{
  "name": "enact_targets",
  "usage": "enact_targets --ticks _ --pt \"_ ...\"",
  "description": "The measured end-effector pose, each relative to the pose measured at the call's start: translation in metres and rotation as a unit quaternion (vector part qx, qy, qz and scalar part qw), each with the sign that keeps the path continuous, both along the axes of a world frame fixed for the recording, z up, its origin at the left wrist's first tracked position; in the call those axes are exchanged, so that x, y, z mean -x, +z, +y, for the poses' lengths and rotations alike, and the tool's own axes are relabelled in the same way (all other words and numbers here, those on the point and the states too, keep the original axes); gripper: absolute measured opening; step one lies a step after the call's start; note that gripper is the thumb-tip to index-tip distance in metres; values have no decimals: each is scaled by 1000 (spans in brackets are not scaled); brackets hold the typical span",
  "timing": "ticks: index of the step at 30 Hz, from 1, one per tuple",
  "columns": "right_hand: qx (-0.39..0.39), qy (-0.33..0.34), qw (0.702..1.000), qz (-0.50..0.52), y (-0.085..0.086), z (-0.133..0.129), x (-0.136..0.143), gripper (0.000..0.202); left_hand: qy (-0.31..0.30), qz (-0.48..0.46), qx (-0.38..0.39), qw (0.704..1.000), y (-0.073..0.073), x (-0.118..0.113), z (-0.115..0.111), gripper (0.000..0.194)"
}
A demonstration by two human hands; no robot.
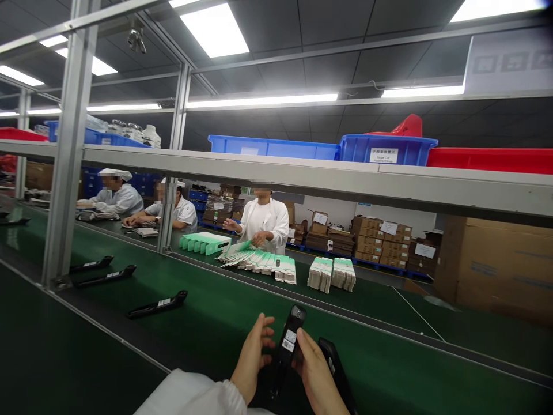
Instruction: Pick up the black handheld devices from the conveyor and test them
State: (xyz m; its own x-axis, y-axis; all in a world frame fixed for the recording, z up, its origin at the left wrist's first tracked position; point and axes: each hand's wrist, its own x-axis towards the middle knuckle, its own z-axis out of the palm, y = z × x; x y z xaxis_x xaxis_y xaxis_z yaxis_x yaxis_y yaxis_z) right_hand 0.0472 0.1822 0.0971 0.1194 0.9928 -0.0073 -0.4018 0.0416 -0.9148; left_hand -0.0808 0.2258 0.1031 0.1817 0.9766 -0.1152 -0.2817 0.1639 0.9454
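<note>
Upright in my right hand (316, 372) is a slim black handheld device (285, 351) with white labels on its side and a rounded, tilted head on top. My right thumb and fingers close around its edge. My left hand (253, 357) stands just left of it, fingers apart and slightly curled, with nothing in them. A second black device (334, 366) lies on the green belt to the right, partly hidden behind my right hand. Farther left on the belt rests a similar labelled black device (159, 304).
More black devices (106, 276) lie behind the metal post (71, 144). Across the divider are fanned green-and-white cartons (259, 260) and two carton stacks (320, 274). A person in white (264, 222) handles the cartons. Overhead, a shelf (302, 173) carries blue bins (274, 148) and a red bin (488, 159).
</note>
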Motion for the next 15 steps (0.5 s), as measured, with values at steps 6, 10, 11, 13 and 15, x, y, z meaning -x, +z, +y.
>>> enact_targets --ticks 6,10,11,13,15 --pt "-4 8 1000 10 7 -6 4 55 31 -42 73 996 -5 12 15 51" --pt "-3 20 1000 16 7 -7 6 54 17 -40 67 997 -4 11 14 50" --pt "-3 19 1000 19 7 -7 6 54 10 -38 64 997 -4 11 13 50" --pt "-6 20 1000 24 7 -6 7 53 -2 -34 58 998 -4 9 11 51" --pt "2 21 1000 19 6 -6 7 53 -10 -31 52 998 -3 9 10 52"
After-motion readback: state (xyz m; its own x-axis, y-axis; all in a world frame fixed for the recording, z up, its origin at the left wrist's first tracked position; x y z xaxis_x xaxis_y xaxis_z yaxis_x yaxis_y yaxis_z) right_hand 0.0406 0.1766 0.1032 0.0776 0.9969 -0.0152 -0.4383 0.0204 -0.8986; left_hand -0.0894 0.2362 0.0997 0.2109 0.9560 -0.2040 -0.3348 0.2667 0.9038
